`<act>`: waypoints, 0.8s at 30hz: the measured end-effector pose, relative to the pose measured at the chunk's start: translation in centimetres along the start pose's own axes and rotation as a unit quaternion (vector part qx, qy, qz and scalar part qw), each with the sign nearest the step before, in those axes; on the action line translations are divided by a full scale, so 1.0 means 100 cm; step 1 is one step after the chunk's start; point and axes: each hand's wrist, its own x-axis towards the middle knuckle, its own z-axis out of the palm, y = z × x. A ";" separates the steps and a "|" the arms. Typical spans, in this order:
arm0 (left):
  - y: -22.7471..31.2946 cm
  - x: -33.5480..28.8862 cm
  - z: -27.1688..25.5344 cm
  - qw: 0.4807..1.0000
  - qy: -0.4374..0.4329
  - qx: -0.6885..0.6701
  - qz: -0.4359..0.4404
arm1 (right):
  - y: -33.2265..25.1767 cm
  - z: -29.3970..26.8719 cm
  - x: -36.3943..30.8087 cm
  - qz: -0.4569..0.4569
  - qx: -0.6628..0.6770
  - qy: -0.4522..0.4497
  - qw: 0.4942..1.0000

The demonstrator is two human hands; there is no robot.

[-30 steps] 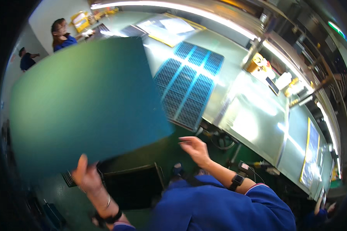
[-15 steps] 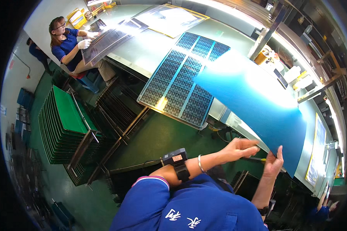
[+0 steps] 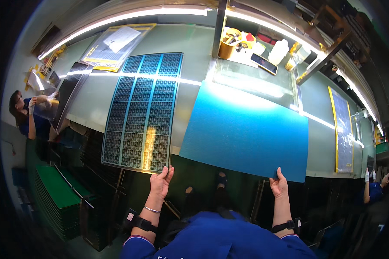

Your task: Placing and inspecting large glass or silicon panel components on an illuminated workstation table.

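Since half a second ago, your left hand [image 3: 161, 183] has moved from beside your right hand [image 3: 279, 183] to the patterned panel [image 3: 138, 112], pinching its near right corner. Your right fingers pinch the near edge of the blue sheet [image 3: 246, 129], which has shifted leftward. Both pieces overhang the table [image 3: 194, 52], a bare strip between them, ahead of your left fingers. Left of these, a rack [image 3: 60, 168] holds green boards [image 3: 58, 185]. Beyond your right fingers, past the sheet, a yellow tub [image 3: 226, 51] holds small things.

Fingers [image 3: 279, 173] on patterned panel [image 3: 140, 113], on blue sheet [image 3: 248, 134]
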 end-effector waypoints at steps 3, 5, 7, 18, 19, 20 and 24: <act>0.001 0.002 -0.006 0.999 0.006 0.030 -0.013 | -0.003 0.004 0.004 0.013 -0.002 0.013 1.000; 0.002 -0.007 -0.008 0.997 0.019 0.068 -0.019 | -0.005 0.013 -0.003 0.005 -0.034 -0.001 0.999; 0.007 -0.005 -0.008 0.997 0.007 0.076 0.010 | -0.013 0.019 -0.002 0.000 -0.043 -0.008 0.999; 0.010 -0.017 -0.003 0.963 0.157 0.220 0.011 | -0.021 -0.002 0.005 -0.057 -0.010 -0.013 0.998; 0.005 -0.024 -0.010 0.948 0.156 0.267 0.069 | -0.017 -0.003 0.003 -0.051 -0.021 -0.027 0.998; 0.002 -0.025 -0.013 0.929 0.153 0.313 0.127 | -0.016 -0.004 -0.001 -0.046 -0.031 -0.040 0.998; 0.009 0.001 0.010 0.838 0.022 0.418 0.350 | -0.019 -0.008 -0.021 -0.072 -0.019 -0.019 0.997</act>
